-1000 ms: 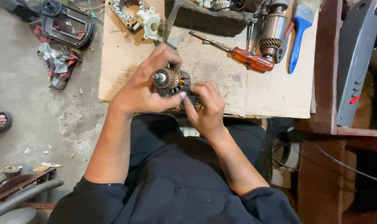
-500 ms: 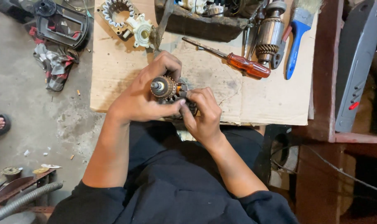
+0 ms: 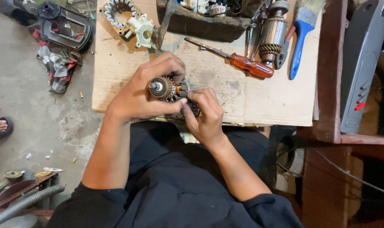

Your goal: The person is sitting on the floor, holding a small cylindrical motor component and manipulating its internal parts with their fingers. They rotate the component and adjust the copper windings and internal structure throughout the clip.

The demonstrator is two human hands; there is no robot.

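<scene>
While a dark housing [image 3: 65, 27] and rags [image 3: 56, 67] lie on the floor at far left, we grip the motor armature [image 3: 163, 88] in our left hand [image 3: 143, 95] above the cardboard sheet [image 3: 276, 101], our right hand [image 3: 204, 114] pinching its other end. Farther right lie a red-handled screwdriver [image 3: 242, 64], a second armature [image 3: 273, 36] and a blue brush [image 3: 301, 38].

Bench [image 3: 280, 105]: red-handled screwdriver [image 3: 236, 61], blue brush [image 3: 301, 40], spare armature [image 3: 272, 36], stator ring [image 3: 119, 12]; rag [image 3: 56, 67] on floor.
</scene>
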